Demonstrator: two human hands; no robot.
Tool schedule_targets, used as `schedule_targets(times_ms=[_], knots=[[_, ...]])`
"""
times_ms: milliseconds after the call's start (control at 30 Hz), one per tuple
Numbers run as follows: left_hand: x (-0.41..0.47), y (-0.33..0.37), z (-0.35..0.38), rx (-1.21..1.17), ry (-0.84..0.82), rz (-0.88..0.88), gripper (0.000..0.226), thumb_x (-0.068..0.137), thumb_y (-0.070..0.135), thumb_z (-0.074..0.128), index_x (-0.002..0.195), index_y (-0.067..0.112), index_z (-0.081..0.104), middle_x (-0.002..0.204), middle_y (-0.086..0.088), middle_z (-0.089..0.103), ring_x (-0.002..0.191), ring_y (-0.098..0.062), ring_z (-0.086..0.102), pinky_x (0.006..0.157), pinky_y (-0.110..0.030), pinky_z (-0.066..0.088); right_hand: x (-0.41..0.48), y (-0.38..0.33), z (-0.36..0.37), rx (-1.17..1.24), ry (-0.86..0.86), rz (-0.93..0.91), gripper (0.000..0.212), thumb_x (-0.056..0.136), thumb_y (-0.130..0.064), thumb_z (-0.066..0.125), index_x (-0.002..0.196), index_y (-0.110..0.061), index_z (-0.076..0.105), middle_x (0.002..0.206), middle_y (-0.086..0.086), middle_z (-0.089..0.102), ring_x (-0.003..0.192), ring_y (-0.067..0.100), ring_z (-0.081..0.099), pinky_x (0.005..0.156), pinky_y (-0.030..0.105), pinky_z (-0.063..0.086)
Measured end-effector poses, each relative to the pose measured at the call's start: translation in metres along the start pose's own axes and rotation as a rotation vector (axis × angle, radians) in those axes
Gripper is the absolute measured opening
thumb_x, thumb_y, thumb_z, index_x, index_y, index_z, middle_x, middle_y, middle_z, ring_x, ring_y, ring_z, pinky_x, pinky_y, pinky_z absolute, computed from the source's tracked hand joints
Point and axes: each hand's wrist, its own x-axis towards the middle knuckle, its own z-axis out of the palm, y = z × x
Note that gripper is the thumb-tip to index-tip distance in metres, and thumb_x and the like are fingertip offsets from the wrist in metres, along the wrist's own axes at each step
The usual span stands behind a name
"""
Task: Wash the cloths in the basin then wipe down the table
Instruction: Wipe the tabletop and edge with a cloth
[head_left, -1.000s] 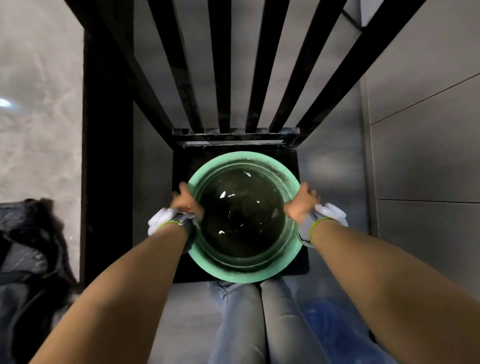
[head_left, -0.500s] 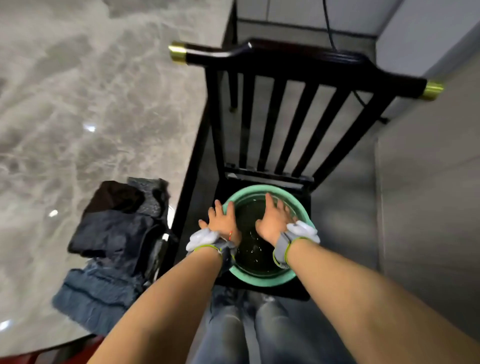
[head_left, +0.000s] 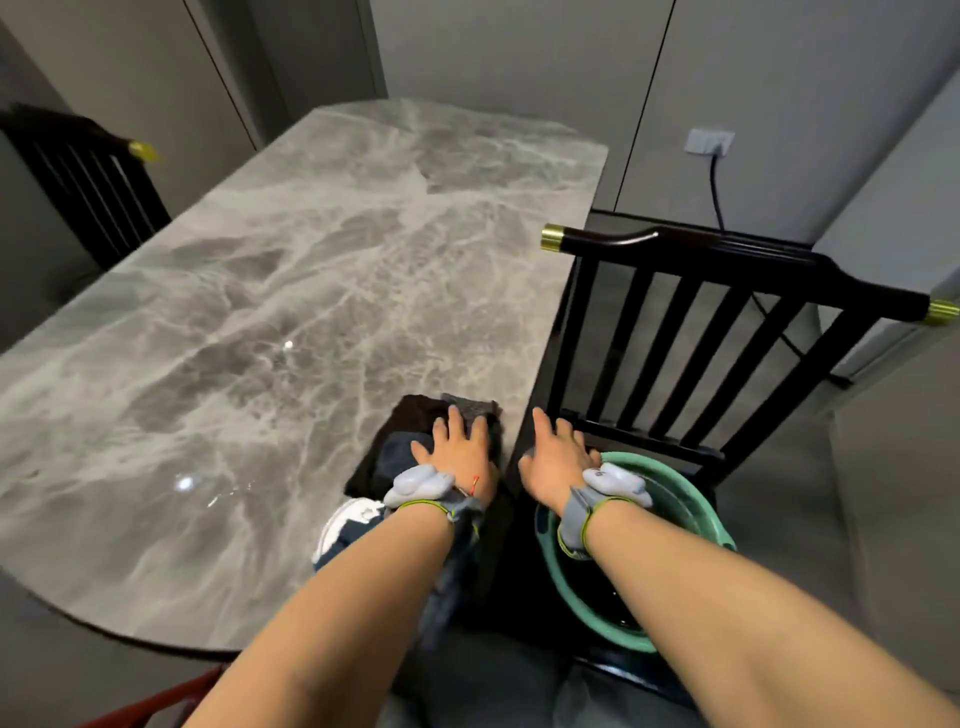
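Note:
A pile of dark cloths (head_left: 395, 457) lies at the near right edge of the grey marble table (head_left: 291, 291). My left hand (head_left: 460, 449) rests flat on top of the pile, fingers spread. A green basin (head_left: 696, 499) holding dark water stands on the seat of a black chair (head_left: 691, 312) to the right of the table. My right hand (head_left: 558, 457) hovers with fingers apart between the table edge and the basin's left rim, holding nothing. Both wrists wear grey bands with white sensors.
A second black chair (head_left: 88, 182) stands at the table's far left. A wall socket (head_left: 709, 141) with a black cable is behind the near chair. Something red (head_left: 150, 701) shows below the table's near edge. Grey walls close in on the right.
Both hands left the basin and moved left; the left one now lies on the cloth pile. My view swung up and left, bringing the whole table into sight.

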Motion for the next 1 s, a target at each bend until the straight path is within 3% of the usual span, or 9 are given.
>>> schedule_targets(times_ms=[167,333,533,667,833,1000], knots=[[-0.004,-0.109,-0.016,0.013,0.016,0.083,0.06,0.094,0.043,0.042,0.146,0.021,0.023,0.155,-0.011,0.019,0.139,-0.032,0.026,0.108,-0.048,0.029,-0.027,-0.095,0.041,0.113,-0.005,0.055,0.059,0.097,-0.035,0.038,0.149,-0.025,0.012,0.151,0.009,0.022,0.136,0.033,0.026,0.106,0.048,0.029],[-0.007,-0.174,-0.023,-0.183,-0.152,0.13,0.06,0.094,0.045,0.043,0.141,0.011,0.029,0.136,-0.02,0.046,0.123,-0.038,0.049,0.1,-0.042,0.042,-0.049,-0.139,0.062,0.204,0.007,0.198,0.054,0.101,-0.03,0.031,0.15,-0.026,0.011,0.158,0.007,0.009,0.142,0.035,0.016,0.111,0.048,0.024],[-0.002,-0.182,-0.03,-0.178,-0.194,0.164,0.049,0.091,0.021,0.055,0.131,0.002,0.033,0.13,-0.021,0.049,0.119,-0.037,0.051,0.092,-0.037,0.043,-0.048,-0.129,0.066,0.238,0.011,0.208,0.053,0.101,-0.039,0.029,0.149,-0.02,0.018,0.154,0.012,0.019,0.14,0.036,0.021,0.11,0.043,0.027],[0.002,-0.174,-0.03,-0.26,-0.192,0.058,0.057,0.088,0.024,0.06,0.131,-0.001,0.032,0.132,-0.021,0.047,0.118,-0.037,0.052,0.092,-0.036,0.043,-0.039,-0.132,0.071,0.187,0.057,0.21,0.05,0.101,-0.039,0.029,0.146,-0.02,0.024,0.152,0.01,0.024,0.139,0.034,0.023,0.108,0.046,0.027],[-0.007,-0.179,-0.018,-0.325,-0.182,-0.041,0.061,0.085,0.032,0.063,0.128,0.0,0.034,0.133,-0.019,0.044,0.12,-0.036,0.049,0.095,-0.035,0.042,-0.052,-0.133,0.086,0.27,0.144,0.354,0.057,0.099,-0.046,0.024,0.15,-0.024,0.013,0.157,0.007,0.012,0.143,0.03,0.013,0.112,0.049,0.02],[-0.016,-0.182,-0.012,-0.403,-0.235,0.006,0.057,0.086,0.027,0.064,0.127,-0.001,0.035,0.131,-0.02,0.048,0.12,-0.035,0.05,0.094,-0.033,0.041,-0.085,-0.12,0.1,0.394,0.338,0.509,0.06,0.096,-0.046,0.036,0.147,-0.019,0.019,0.152,0.009,0.021,0.137,0.032,0.024,0.105,0.047,0.03]])
